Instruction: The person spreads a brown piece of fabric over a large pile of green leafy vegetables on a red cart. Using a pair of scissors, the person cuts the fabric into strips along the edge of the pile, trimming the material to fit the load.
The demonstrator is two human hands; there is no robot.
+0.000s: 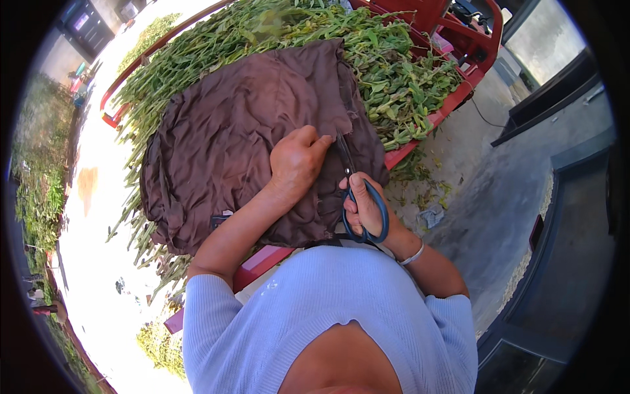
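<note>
Within right hand [370, 210], half-hidden scissors [348, 171]

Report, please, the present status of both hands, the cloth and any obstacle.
Left hand closed on brown cloth. Right hand gripping blue-handled scissors, blades close beside left hand. Leafy stalks beneath cloth; no obstacle visible at blades.

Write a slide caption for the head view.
Left hand gripping brown cloth, right hand holding blue-handled scissors at its frayed edge, over green plants in a red cart.
</note>
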